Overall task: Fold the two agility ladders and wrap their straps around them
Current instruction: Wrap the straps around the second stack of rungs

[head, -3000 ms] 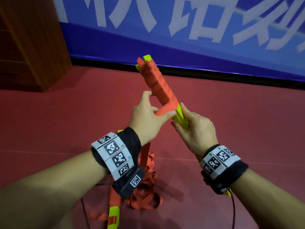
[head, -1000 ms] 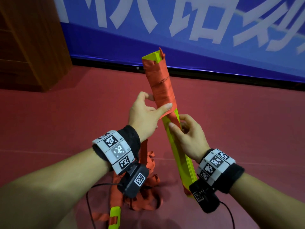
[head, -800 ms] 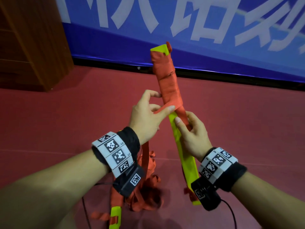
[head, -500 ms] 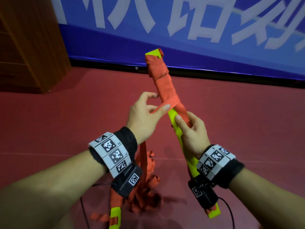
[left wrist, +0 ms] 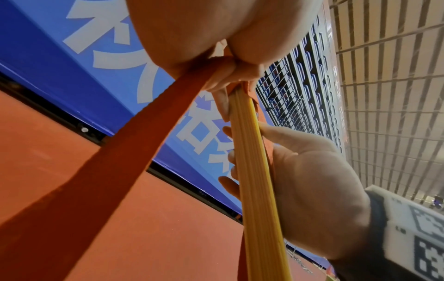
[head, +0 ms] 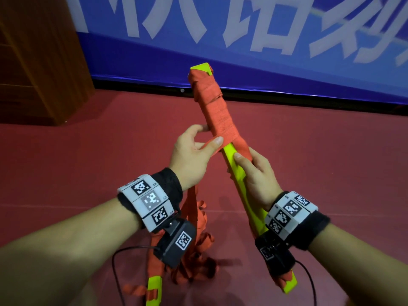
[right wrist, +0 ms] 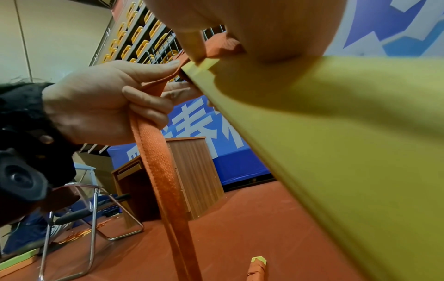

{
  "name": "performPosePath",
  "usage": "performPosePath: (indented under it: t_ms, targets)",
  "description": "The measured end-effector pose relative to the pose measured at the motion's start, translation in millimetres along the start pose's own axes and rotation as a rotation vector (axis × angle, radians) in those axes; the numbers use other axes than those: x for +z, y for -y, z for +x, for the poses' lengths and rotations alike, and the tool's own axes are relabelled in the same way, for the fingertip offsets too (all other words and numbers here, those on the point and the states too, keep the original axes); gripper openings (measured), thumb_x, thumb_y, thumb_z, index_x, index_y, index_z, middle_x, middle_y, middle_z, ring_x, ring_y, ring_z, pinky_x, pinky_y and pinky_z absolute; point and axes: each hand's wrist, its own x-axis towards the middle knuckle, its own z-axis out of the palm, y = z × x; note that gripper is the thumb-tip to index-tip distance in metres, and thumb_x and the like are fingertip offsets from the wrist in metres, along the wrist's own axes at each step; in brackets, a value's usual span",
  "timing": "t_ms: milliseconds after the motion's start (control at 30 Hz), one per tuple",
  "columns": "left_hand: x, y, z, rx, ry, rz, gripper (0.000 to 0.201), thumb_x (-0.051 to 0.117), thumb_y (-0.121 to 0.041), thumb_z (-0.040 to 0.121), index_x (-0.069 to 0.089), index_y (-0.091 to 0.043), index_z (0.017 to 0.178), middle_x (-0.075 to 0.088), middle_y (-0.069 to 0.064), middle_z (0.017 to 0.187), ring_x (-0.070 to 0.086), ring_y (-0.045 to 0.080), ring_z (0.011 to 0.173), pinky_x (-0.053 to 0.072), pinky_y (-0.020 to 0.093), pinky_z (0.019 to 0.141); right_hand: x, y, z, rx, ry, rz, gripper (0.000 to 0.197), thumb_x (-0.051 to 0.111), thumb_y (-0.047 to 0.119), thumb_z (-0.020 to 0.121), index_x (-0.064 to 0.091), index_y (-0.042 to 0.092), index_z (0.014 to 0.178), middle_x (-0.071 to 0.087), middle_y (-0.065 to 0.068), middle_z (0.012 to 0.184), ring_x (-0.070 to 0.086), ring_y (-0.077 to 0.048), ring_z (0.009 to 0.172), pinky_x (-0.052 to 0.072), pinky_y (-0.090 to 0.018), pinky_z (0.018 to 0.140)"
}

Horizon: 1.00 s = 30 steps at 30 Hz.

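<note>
A bundle of yellow-green ladder rungs (head: 237, 171) stands tilted in front of me, top leaning away. An orange strap (head: 217, 113) is wound around its upper half. My right hand (head: 247, 160) grips the bare rungs just below the wrap, thumb on the front face. My left hand (head: 209, 135) pinches the strap right where it leaves the bundle; the right wrist view shows the strap (right wrist: 163, 180) running down through that hand (right wrist: 108, 106). Loose strap is piled on the floor (head: 194, 250). Another yellow-green rung with orange strap (head: 153, 288) lies below my left wrist.
Red floor (head: 88, 162) spreads all around. A blue banner wall (head: 242, 51) closes the far side. A wooden cabinet (head: 33, 62) stands far left. The right wrist view shows a metal folding chair (right wrist: 91, 218) beside it. Black camera cables (head: 117, 268) hang from my wrists.
The bundle has turned and swung in my right hand while my left hand carried the strap around it. The wrap now reaches lower, close to my right thumb.
</note>
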Motion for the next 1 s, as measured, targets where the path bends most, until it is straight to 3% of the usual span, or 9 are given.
performPosePath:
  t_ms: [33,100,200,267,333,467,633,767,1000]
  targets:
    - [1.7,-0.4,-1.0,-0.006,-0.012,-0.026,0.027,0.066,-0.012,0.097,0.059,-0.005,0.122,0.063,-0.01,0.049,0.047,-0.003,0.034,0.034,0.009,0.042,0.1,0.8,-0.4,0.004,0.014,-0.051,0.02,0.061,0.052,0.088,0.068,0.038,0.101,0.067,0.002,0.079,0.062,-0.018,0.074,0.052,-0.05,0.075]
    - [4.7,0.2,-2.6,-0.015,-0.04,-0.038,0.027,0.069,-0.012,0.095,0.06,-0.005,0.12,0.066,-0.005,0.058,0.048,-0.003,0.035,0.034,0.01,0.042,-0.5,1.4,-2.0,-0.008,0.041,-0.228,0.049,0.07,0.062,0.078,0.057,0.04,0.12,0.069,0.012,0.092,0.065,-0.011,0.084,0.052,-0.04,0.081]
    - [9.1,3.0,-2.0,-0.025,-0.063,-0.013,0.028,0.073,-0.018,0.093,0.062,-0.01,0.118,0.069,0.006,0.067,0.046,-0.003,0.035,0.034,0.013,0.042,-1.9,3.8,-2.7,-0.012,0.004,-0.499,0.082,0.084,0.045,0.077,0.036,0.03,0.142,0.064,0.012,0.103,0.064,-0.014,0.093,0.05,-0.032,0.081]
    - [10.5,4.7,-0.4,-0.031,-0.082,0.003,0.025,0.074,-0.021,0.091,0.062,-0.014,0.112,0.071,0.009,0.067,0.044,-0.001,0.035,0.034,0.016,0.043,-2.5,4.1,-2.3,-0.006,-0.055,-0.565,0.08,0.085,0.036,0.078,0.033,0.03,0.139,0.06,0.014,0.094,0.064,-0.018,0.085,0.046,-0.031,0.072]
    - [10.5,5.9,1.0,-0.032,-0.108,0.017,0.026,0.077,-0.025,0.089,0.061,-0.017,0.107,0.072,0.013,0.068,0.043,0.002,0.036,0.035,0.02,0.044,-3.9,2.7,-1.7,-0.02,-0.124,-0.607,0.077,0.085,0.037,0.075,0.033,0.032,0.131,0.057,0.014,0.091,0.064,-0.017,0.081,0.045,-0.032,0.067]
    - [10.2,6.2,0.2,-0.06,-0.131,0.013,0.033,0.081,-0.028,0.086,0.059,-0.015,0.107,0.058,0.0,0.055,0.043,0.008,0.039,0.037,0.024,0.046,-8.6,-0.4,-1.9,-0.105,-0.188,-0.729,0.07,0.086,0.048,0.07,0.034,0.037,0.116,0.059,0.014,0.102,0.064,-0.015,0.088,0.053,-0.038,0.073]
    - [10.0,-0.1,-3.7,-0.044,-0.116,0.002,0.035,0.082,-0.031,0.085,0.058,-0.017,0.106,0.055,0.004,0.054,0.043,0.014,0.041,0.036,0.026,0.046,-14.1,-0.7,-1.2,-0.24,-0.19,-0.824,0.06,0.08,0.053,0.075,0.044,0.039,0.121,0.066,0.011,0.104,0.067,-0.02,0.091,0.055,-0.042,0.073]
    - [5.6,-4.9,-9.4,0.043,-0.111,0.107,0.038,0.082,-0.034,0.084,0.055,-0.019,0.105,0.068,0.009,0.062,0.051,0.017,0.041,0.042,0.029,0.046,-16.5,-4.1,-0.8,-0.335,-0.143,-0.858,0.05,0.072,0.052,0.083,0.059,0.03,0.126,0.07,0.008,0.096,0.068,-0.019,0.08,0.057,-0.042,0.068]
    - [1.7,-3.1,-9.1,0.069,-0.097,0.156,0.033,0.079,-0.035,0.087,0.055,-0.024,0.106,0.074,0.0,0.069,0.052,0.016,0.043,0.043,0.035,0.051,-16.0,-7.4,1.4,-0.312,-0.096,-0.796,0.057,0.056,0.054,0.092,0.049,0.039,0.146,0.068,0.011,0.094,0.064,-0.015,0.081,0.055,-0.039,0.071]
